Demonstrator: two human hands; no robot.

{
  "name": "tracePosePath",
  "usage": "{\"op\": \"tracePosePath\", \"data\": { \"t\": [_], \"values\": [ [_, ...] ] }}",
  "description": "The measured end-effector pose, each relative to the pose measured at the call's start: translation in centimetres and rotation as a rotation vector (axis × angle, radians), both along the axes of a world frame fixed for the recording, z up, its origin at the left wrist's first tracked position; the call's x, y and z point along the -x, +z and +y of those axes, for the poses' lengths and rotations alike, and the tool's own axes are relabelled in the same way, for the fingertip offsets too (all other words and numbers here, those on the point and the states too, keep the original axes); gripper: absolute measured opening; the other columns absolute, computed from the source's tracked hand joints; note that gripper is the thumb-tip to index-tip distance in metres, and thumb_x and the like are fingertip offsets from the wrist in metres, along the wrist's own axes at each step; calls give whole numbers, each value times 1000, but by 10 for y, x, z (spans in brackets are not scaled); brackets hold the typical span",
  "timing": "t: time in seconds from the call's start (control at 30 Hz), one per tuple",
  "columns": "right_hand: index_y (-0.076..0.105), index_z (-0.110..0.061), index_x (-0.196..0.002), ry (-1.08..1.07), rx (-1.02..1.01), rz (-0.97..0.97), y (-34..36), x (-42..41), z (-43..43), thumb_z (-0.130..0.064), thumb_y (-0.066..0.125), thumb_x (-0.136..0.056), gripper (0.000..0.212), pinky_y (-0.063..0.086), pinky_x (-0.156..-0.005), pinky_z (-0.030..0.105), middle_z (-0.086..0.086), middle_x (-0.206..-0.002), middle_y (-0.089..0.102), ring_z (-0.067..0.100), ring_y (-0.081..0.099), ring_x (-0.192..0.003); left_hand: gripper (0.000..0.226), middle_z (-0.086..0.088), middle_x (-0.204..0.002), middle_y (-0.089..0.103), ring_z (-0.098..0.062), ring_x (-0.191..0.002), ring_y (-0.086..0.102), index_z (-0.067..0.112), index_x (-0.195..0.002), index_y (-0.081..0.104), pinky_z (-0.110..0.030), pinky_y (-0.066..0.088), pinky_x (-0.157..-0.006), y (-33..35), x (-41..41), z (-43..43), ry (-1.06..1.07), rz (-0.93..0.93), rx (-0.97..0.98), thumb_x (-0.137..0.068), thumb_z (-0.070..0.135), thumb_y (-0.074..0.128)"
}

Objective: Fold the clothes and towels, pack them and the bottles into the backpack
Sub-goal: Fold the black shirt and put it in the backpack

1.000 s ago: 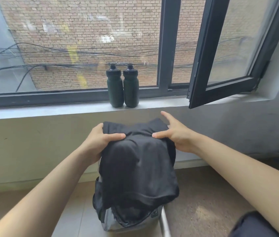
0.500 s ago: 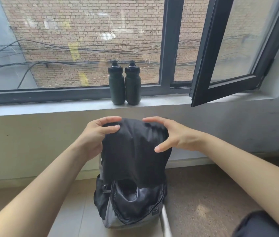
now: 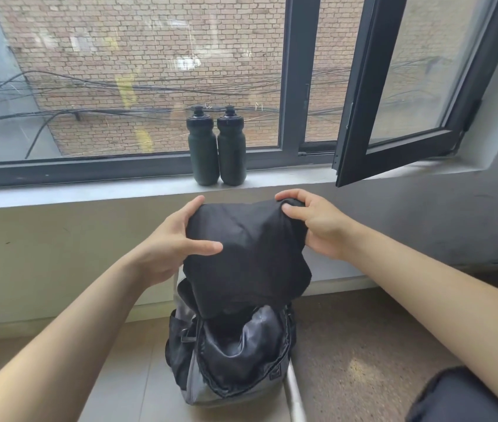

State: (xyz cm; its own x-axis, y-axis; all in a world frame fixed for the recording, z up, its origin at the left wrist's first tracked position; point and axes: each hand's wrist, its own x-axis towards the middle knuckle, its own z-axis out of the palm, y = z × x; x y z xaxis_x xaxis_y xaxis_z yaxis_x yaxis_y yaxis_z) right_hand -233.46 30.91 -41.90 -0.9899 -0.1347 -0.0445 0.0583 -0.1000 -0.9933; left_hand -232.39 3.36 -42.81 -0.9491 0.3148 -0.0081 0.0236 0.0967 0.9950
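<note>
A folded black garment (image 3: 246,257) hangs in the air between my hands, its lower edge dipping into the open mouth of the grey and black backpack (image 3: 235,357) that stands on the floor below. My left hand (image 3: 174,239) grips the garment's left side, thumb across its front. My right hand (image 3: 318,223) grips its upper right corner with curled fingers. Two dark bottles (image 3: 217,147) stand side by side on the window sill (image 3: 89,193) behind the garment.
An open window sash (image 3: 400,95) juts inward at the right above the sill. A dark cloth bundle (image 3: 461,394) lies at the bottom right corner. The floor changes from pale tile at the left to speckled stone at the right.
The garment has been folded shorter, so the backpack's open mouth now shows. My hands shifted their grip on it, and its lower edge has sunk toward the opening.
</note>
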Motion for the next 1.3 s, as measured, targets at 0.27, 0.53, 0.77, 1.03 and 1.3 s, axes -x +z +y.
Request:
{"op": "tracePosePath", "data": {
  "t": [0.27,0.53,0.77,1.03,1.3],
  "values": [
    [53,-26,-139,-18,-114,-82,1,-4,10,-14,80,-85,62,34,-115,37,5,-144,43,19,41,-136,48,-19,-113,76,-25,-90,77,19,-127,71,-28,62,-71,9,-6,6,117,-93,-115,-82,3,79],
    [64,-28,-132,126,-666,320,-1,-12,4,-6,89,-70,70,43,-90,8,-15,-126,63,-8,57,-113,82,4,-129,70,-11,-118,67,20,-141,63,-30,53,-104,4,-5,9,174,290,475,-66,4,92],
    [76,-25,-113,88,-1016,436,-5,-6,-2,-17,83,-79,35,54,-85,26,-6,-104,74,12,66,-97,24,-3,-93,77,-32,-94,67,23,-101,80,-40,53,-84,2,-11,15,322,620,924,-81,35,84],
    [69,-4,-93,87,-731,215,-12,2,14,-18,75,-91,15,48,-72,31,12,-81,65,14,59,-75,22,5,-117,61,-19,-119,46,23,-78,76,-36,44,-97,-6,2,3,243,354,665,-81,44,83],
    [67,-3,-99,-3,-547,127,-21,6,14,-23,75,-92,23,51,-78,36,9,-91,66,20,62,-86,32,-2,-82,77,-23,-81,75,13,-82,72,-41,59,-70,-18,5,14,345,190,343,-78,42,86]
  ]
}}
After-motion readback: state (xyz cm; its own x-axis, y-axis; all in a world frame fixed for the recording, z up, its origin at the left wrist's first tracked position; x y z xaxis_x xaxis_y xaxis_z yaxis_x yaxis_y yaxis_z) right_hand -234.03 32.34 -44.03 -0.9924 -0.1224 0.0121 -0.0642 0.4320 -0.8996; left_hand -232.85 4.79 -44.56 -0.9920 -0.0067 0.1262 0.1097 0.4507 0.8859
